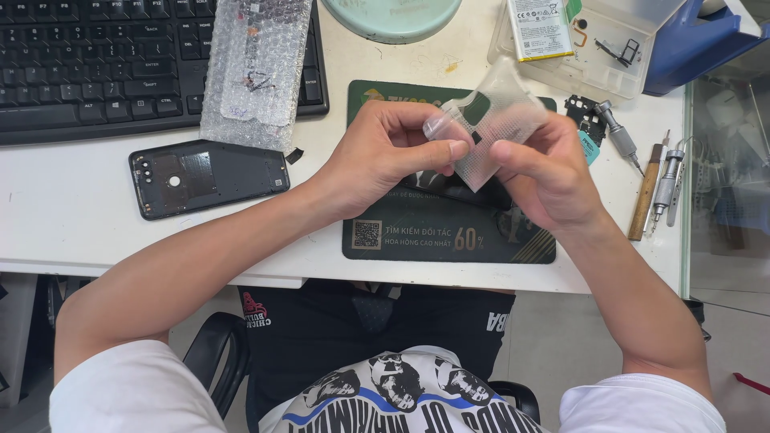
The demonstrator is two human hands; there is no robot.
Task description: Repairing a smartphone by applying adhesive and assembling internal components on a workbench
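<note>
While both my hands pinch it above the dark mat [449,232], the small bubble-wrap pouch [493,120] sits between them, tilted, with something dark inside. My left hand [385,156] is closed on its near edge, thumb and forefinger tight; my right hand [545,176] is closed on the lower side, fingers curled. To open it well, I judge: keep the grip at the edges, pull slowly apart, stay over the mat so whatever's inside drops safe. Phone back cover [208,176] lies well left, by the keyboard [96,64]; screwdrivers [662,180] right.
</note>
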